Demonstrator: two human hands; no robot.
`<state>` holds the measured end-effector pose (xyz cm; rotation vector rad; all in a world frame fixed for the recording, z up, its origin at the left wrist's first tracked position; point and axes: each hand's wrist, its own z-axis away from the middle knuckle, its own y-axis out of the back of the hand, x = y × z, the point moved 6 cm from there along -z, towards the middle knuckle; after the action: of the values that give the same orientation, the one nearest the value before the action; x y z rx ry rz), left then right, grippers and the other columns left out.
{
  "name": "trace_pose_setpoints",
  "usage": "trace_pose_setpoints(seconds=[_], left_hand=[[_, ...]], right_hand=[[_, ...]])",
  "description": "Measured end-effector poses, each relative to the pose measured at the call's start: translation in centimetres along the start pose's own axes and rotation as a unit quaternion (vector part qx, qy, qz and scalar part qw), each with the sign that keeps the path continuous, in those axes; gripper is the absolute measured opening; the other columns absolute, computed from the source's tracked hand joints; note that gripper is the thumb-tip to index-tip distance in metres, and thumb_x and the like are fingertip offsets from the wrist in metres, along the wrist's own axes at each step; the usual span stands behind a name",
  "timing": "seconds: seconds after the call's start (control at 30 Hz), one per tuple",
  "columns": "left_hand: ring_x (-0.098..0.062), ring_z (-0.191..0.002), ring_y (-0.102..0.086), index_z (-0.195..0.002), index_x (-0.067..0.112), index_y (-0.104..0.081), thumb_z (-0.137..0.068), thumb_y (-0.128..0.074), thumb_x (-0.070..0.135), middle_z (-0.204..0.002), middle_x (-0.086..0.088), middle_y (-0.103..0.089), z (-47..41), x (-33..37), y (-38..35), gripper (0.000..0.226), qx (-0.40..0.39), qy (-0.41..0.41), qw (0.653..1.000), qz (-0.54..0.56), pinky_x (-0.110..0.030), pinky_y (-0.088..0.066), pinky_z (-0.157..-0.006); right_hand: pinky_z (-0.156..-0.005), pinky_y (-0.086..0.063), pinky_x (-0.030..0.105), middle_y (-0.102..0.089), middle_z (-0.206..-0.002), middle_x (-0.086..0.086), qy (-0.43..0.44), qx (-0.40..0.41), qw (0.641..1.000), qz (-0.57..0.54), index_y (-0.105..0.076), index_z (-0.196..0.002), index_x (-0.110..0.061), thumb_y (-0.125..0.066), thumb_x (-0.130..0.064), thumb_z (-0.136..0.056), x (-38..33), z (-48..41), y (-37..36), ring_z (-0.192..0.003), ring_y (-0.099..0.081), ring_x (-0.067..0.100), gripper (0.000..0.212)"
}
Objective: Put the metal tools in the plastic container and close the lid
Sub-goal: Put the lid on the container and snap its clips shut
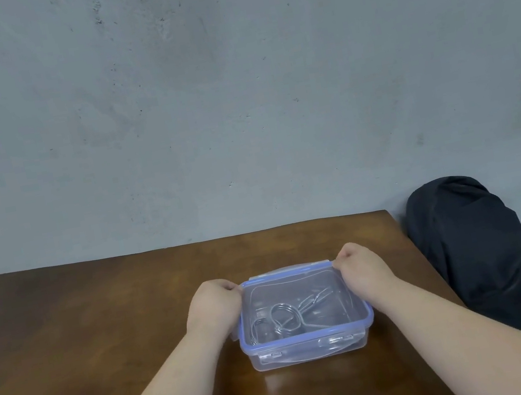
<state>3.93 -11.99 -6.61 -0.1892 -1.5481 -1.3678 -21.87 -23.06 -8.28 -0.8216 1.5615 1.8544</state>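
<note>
A clear plastic container (309, 352) sits on the brown wooden table (101, 329), with its blue-rimmed clear lid (300, 272) lying on top. Through the lid I see bent metal wire tools (285, 316) inside, one with a round loop. My left hand (213, 304) grips the lid's left side near the far corner. My right hand (362, 268) grips the right side near the far corner. Both hands have their fingers curled onto the lid's edges. The front latch flap hangs down against the container's near wall.
A dark bag or garment (478, 256) leans against the grey wall (234, 97) just past the table's right edge. The table's far edge meets the wall behind the container.
</note>
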Motion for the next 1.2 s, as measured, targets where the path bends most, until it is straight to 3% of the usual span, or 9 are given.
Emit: trace_pose_setpoints(seconds=[0.2, 0.33, 0.57, 0.7, 0.87, 0.97, 1.07, 1.13, 1.2], left_hand=[[-0.023, -0.053, -0.061, -0.073, 0.007, -0.074, -0.086, -0.059, 0.001, -0.069, -0.009, -0.072, -0.9, -0.6, -0.5, 0.021, -0.003, 0.053, 0.994, 0.096, -0.025, -0.05, -0.05], [-0.021, -0.067, -0.068, -0.089, 0.009, -0.074, -0.094, -0.059, 0.004, -0.082, -0.008, -0.075, -1.5, -0.7, -1.1, 0.017, -0.022, 0.059, 0.99, 0.125, -0.028, -0.05, -0.054], [-0.033, -0.078, -0.076, -0.119, 0.016, -0.062, -0.094, -0.054, -0.007, -0.107, -0.017, -0.074, -1.2, -1.1, -4.2, 0.036, -0.098, 0.054, 0.941, 0.319, -0.038, -0.06, -0.063], [-0.031, -0.08, -0.074, -0.117, 0.016, -0.064, -0.095, -0.045, -0.012, -0.117, -0.018, -0.071, -1.2, -1.5, -4.7, 0.04, -0.093, 0.045, 0.907, 0.408, -0.036, -0.057, -0.065], [-0.027, -0.076, -0.072, -0.118, 0.01, -0.065, -0.096, -0.042, -0.013, -0.114, -0.013, -0.069, -0.8, -1.2, -4.7, 0.039, -0.113, 0.024, 0.876, 0.468, -0.033, -0.058, -0.06], [-0.023, -0.075, -0.071, -0.121, 0.01, -0.063, -0.088, -0.055, 0.002, -0.11, -0.015, -0.069, -0.8, -1.0, -4.8, 0.035, -0.146, -0.003, 0.901, 0.409, -0.03, -0.059, -0.061], [-0.014, -0.132, -0.047, -0.124, 0.031, -0.06, -0.069, -0.064, 0.049, -0.156, 0.001, -0.038, -0.8, -0.4, -3.7, 0.058, -0.155, -0.138, 0.961, 0.181, -0.028, -0.041, -0.103], [-0.007, -0.153, -0.005, -0.146, 0.033, -0.044, -0.065, -0.061, 0.07, -0.165, 0.013, -0.013, -0.1, 0.5, -3.5, 0.09, -0.193, -0.242, 0.95, -0.026, -0.034, -0.016, -0.121], [-0.003, -0.152, 0.016, -0.16, 0.029, -0.018, -0.064, -0.067, 0.074, -0.166, 0.017, 0.003, 0.6, 1.1, -3.6, 0.117, -0.237, -0.288, 0.905, -0.204, -0.038, -0.005, -0.124]], right_hand=[[-0.071, -0.048, 0.037, -0.069, -0.093, 0.008, -0.007, 0.009, 0.999, -0.033, -0.054, -0.078, -0.015, -0.05, -0.026, -0.104, 0.5, -0.5, -0.2, -0.086, -0.063, 0.025, 0.028], [-0.065, -0.046, 0.031, -0.068, -0.098, 0.009, -0.002, 0.005, 0.998, -0.057, -0.056, -0.085, -0.014, -0.048, -0.024, -0.106, 0.5, -0.5, -0.5, -0.084, -0.06, 0.021, 0.025], [-0.091, -0.058, 0.042, -0.072, -0.113, 0.003, -0.018, -0.086, 0.978, -0.191, -0.068, -0.114, -0.026, -0.037, -0.018, -0.108, 1.5, -0.9, -2.0, -0.102, -0.07, 0.023, 0.033], [-0.084, -0.057, 0.041, -0.074, -0.125, 0.008, -0.023, -0.133, 0.895, -0.424, -0.07, -0.122, -0.008, -0.037, -0.003, -0.107, 2.4, -1.2, -3.3, -0.108, -0.073, 0.028, 0.037], [-0.082, -0.059, 0.045, -0.074, -0.124, 0.016, 0.003, -0.158, 0.851, -0.501, -0.067, -0.122, 0.006, -0.04, -0.001, -0.104, 2.3, -1.1, -3.5, -0.101, -0.073, 0.034, 0.034], [-0.087, -0.058, 0.048, -0.075, -0.119, 0.02, 0.021, -0.172, 0.884, -0.435, -0.072, -0.119, 0.002, -0.04, -0.002, -0.104, 2.0, -1.3, -3.2, -0.101, -0.074, 0.036, 0.035], [-0.104, -0.051, 0.051, -0.076, -0.12, 0.01, 0.065, -0.178, 0.927, -0.325, -0.078, -0.114, -0.013, -0.046, -0.01, -0.105, 1.7, -1.8, -2.7, -0.113, -0.071, 0.03, 0.033], [-0.112, -0.045, 0.045, -0.07, -0.134, 0.003, 0.111, -0.189, 0.95, -0.221, -0.076, -0.118, -0.025, -0.055, -0.016, -0.104, 1.4, -1.8, -2.4, -0.127, -0.062, 0.021, 0.027], [-0.12, -0.032, 0.037, -0.053, -0.152, -0.005, 0.181, -0.193, 0.963, -0.047, -0.064, -0.133, -0.033, -0.063, -0.028, -0.101, 0.3, -1.2, -1.6, -0.145, -0.041, 0.011, 0.032]])
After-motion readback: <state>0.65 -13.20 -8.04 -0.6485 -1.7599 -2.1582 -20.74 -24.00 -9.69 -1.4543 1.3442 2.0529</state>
